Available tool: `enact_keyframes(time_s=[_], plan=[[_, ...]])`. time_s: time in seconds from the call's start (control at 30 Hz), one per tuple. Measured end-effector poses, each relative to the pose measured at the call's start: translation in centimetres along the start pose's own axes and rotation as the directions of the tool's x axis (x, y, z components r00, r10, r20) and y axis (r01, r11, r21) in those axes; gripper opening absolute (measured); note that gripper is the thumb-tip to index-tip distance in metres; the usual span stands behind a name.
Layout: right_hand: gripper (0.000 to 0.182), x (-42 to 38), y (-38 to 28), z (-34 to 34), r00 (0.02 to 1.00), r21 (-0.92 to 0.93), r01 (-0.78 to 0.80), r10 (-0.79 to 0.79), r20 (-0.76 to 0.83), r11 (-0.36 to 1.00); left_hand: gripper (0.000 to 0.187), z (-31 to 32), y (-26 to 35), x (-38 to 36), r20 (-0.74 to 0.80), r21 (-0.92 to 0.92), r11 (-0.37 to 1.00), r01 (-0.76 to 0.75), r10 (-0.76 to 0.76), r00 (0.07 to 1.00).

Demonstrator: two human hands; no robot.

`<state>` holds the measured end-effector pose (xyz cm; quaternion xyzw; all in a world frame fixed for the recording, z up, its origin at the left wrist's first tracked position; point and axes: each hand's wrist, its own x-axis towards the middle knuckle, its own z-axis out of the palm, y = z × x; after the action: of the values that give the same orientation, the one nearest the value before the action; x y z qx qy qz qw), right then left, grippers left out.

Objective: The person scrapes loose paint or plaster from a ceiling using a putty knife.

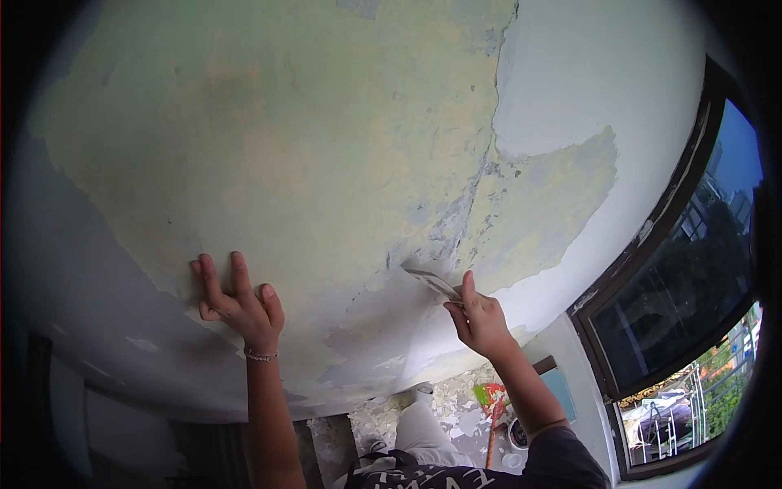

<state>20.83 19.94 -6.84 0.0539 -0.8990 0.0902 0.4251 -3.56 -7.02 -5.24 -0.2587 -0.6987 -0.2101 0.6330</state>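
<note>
My right hand (481, 324) grips a scraper (430, 281), whose blade edge meets the wall (285, 163) close to a dark crack running upward. Flat, pale marks cover the blade. To the left, my left hand (244, 310) has its fingers spread at the wall surface, holding nothing; a bracelet circles that wrist. The wall has a large yellow-green patch where the white coat is gone. White paint (599, 73) with a ragged edge stays at the upper right. Grey patches show around the lower part.
A dark-framed window (692, 236) stands to the right. Paint flakes (468, 420) litter the floor near my feet. A red and green broom (493, 398) with an orange handle leans there, beside a small bucket (518, 433).
</note>
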Motion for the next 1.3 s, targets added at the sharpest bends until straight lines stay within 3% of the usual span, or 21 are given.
enact_keyframes(time_s=[0.07, 0.13, 0.17, 0.23, 0.33, 0.37, 0.47, 0.5, 0.6, 0.63, 0.73, 0.8, 0.87, 0.9, 1.0, 1.07, 1.13, 1.17, 1.27, 1.3], plan=[[0.082, -1.9, 1.7, 0.1, 0.991, 0.109, -0.017, 0.032, -0.133, 0.994, 0.051, 0.1, -0.1, -0.2, -0.014, -0.027, 1.000, 0.013, -0.014, 1.000], [0.084, -1.3, 2.0, -0.1, 0.970, 0.156, 0.090, -0.052, -0.237, 0.984, 0.050, -0.1, -0.2, -0.2, -0.023, -0.065, 0.998, 0.001, -0.002, 1.000], [0.085, -0.7, 2.0, -0.6, 0.998, 0.132, 0.055, -0.054, -0.016, 0.990, 0.050, -0.2, -0.2, 0.0, -0.020, -0.051, 0.999, -0.011, 0.010, 1.000], [0.088, 2.5, 0.6, -2.7, 0.908, 0.061, -0.001, -0.025, 0.419, 0.998, 0.051, -0.4, -0.1, 0.2, -0.013, -0.029, 0.999, -0.034, 0.033, 0.999], [0.090, 1.5, 0.9, -2.2, 0.951, 0.167, 0.165, -0.201, 0.233, 0.972, 0.051, -0.3, -0.2, 0.2, -0.027, -0.050, 0.998, -0.047, 0.046, 0.999], [0.090, 1.0, 0.7, -2.0, 0.976, 0.175, 0.202, -0.213, 0.051, 0.964, 0.050, -0.2, -0.2, 0.2, -0.037, -0.063, 0.997, -0.040, 0.038, 0.999], [0.088, -0.5, 1.7, -0.3, 0.964, 0.147, 0.178, -0.143, -0.223, 0.973, 0.048, -0.1, -0.3, -0.1, -0.045, -0.080, 0.997, -0.023, 0.019, 0.999], [0.085, 1.2, 1.1, -0.6, 0.983, -0.015, 0.150, -0.151, -0.105, 0.989, 0.048, -0.2, -0.2, -0.1, -0.040, -0.076, 0.997, -0.021, 0.018, 0.999], [0.065, 2.2, 0.5, -1.4, 0.959, -0.004, 0.164, -0.159, 0.235, 0.986, 0.048, -0.2, -0.2, -0.1, -0.040, -0.080, 0.996, -0.031, 0.028, 0.999], [0.052, 2.2, 0.8, -1.4, 0.956, 0.040, 0.266, -0.269, 0.113, 0.963, 0.048, -0.1, -0.3, 0.0, -0.047, -0.078, 0.996, -0.036, 0.032, 0.998], [0.093, 1.5, 1.2, -1.4, 0.953, 0.095, 0.259, -0.238, -0.187, 0.961, 0.048, -0.1, -0.2, 0.0, -0.051, -0.081, 0.996, -0.031, 0.027, 0.998], [0.076, 1.5, 1.7, -0.6, 0.972, 0.055, 0.184, -0.173, -0.160, 0.981, 0.048, 0.0, -0.2, 0.1, -0.051, -0.085, 0.996, -0.030, 0.026, 0.998], [0.050, 1.7, 2.3, 0.2, 0.996, -0.032, 0.092, -0.093, -0.010, 0.995, 0.048, -0.2, -0.2, -0.1, -0.039, -0.088, 0.996, -0.032, 0.029, 0.999], [0.049, 1.8, 1.9, -0.7, 0.994, -0.012, 0.105, -0.105, 0.025, 0.994, 0.048, -0.2, -0.2, -0.1, -0.033, -0.082, 0.996, -0.032, 0.029, 0.999], [0.061, 1.5, 2.0, -1.0, 0.918, 0.119, 0.297, -0.249, -0.310, 0.947, 0.048, -0.2, -0.4, -0.1, -0.034, -0.069, 0.997, -0.030, 0.028, 0.999], [0.069, 1.0, 2.0, -1.4, 0.983, 0.144, 0.130, -0.109, -0.146, 0.981, 0.048, -0.2, -0.3, -0.2, -0.034, -0.073, 0.997, -0.025, 0.022, 0.999], [0.076, 2.6, 1.1, -1.9, 0.993, -0.080, 0.086, -0.079, 0.092, 0.993, 0.047, -0.2, -0.2, -0.1, -0.033, -0.080, 0.997, -0.021, 0.018, 0.999], [0.073, 3.0, 1.2, -1.9, 0.953, 0.137, -0.009, -0.033, 0.302, 0.991, 0.048, -0.1, -0.1, 0.1, -0.025, -0.089, 0.996, -0.024, 0.022, 0.999], [0.072, 1.7, 0.4, -2.4, 0.882, 0.062, 0.101, -0.118, 0.456, 0.993, 0.050, -0.4, -0.3, 0.0, 0.002, -0.077, 0.996, -0.047, 0.047, 0.999], [0.074, 1.0, 1.1, -1.5, 0.961, 0.159, 0.149, -0.181, 0.209, 0.976, 0.050, -0.3, -0.3, -0.2, 0.005, -0.073, 0.996, -0.049, 0.049, 0.999]])
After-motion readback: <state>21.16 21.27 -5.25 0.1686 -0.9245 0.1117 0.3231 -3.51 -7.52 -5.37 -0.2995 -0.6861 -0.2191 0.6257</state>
